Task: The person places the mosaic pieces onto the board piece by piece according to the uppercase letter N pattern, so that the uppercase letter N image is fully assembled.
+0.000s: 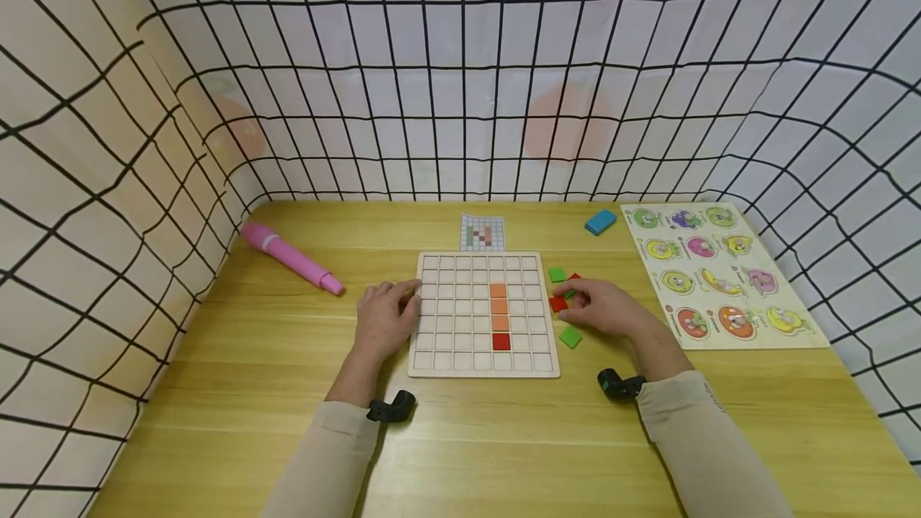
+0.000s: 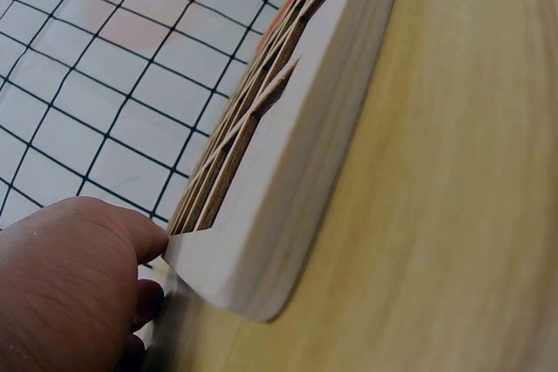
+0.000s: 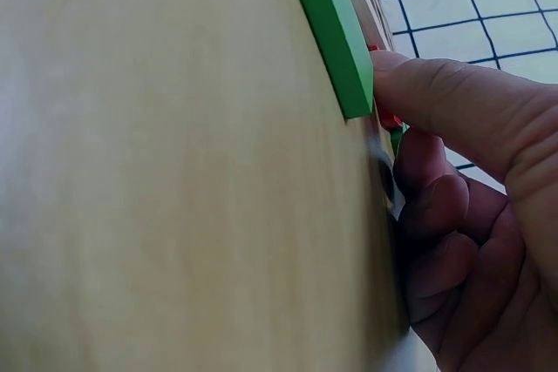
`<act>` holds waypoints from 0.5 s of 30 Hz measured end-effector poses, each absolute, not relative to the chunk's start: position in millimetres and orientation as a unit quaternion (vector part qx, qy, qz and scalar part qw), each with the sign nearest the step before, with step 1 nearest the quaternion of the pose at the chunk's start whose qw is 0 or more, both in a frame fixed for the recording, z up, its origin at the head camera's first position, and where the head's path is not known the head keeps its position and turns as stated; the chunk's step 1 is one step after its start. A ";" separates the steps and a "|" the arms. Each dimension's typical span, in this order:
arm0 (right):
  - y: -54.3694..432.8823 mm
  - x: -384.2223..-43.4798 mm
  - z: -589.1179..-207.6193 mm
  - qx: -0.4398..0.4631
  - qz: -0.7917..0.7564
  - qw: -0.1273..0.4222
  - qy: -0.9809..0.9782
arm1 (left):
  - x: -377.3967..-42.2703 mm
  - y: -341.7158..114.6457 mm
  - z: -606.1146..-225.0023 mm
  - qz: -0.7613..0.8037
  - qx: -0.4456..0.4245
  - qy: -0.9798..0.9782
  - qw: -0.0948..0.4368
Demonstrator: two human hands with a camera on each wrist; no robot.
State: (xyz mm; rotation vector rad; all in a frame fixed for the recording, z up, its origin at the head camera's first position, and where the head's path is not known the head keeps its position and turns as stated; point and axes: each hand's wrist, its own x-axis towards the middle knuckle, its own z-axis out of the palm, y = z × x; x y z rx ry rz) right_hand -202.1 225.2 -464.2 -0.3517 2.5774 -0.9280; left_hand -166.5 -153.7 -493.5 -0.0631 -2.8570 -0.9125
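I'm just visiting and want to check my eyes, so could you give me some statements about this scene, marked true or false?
1. The board holds three orange tiles and one red tile in one column. True.
2. The left hand holds the pink object. False: it touches the board's left edge, and the pink object lies apart.
3. The right hand is at a loose red tile beside the board. True.
4. The blue block sits on the board. False: the blue block lies on the table, beyond the board and to its right.
5. A small patterned card lies at the board's far edge. True.
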 end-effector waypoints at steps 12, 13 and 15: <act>227.1 -199.9 -466.2 -0.131 -0.342 0.172 0.915 | -164.8 -152.7 -489.6 -0.303 -0.021 -0.950 0.068; 227.3 -199.6 -466.3 -0.130 -0.345 0.172 0.914 | -164.7 -152.6 -489.4 -0.303 -0.021 -0.950 0.067; 228.1 -198.7 -466.4 -0.124 -0.351 0.171 0.912 | -164.5 -152.5 -489.1 -0.303 -0.021 -0.951 0.066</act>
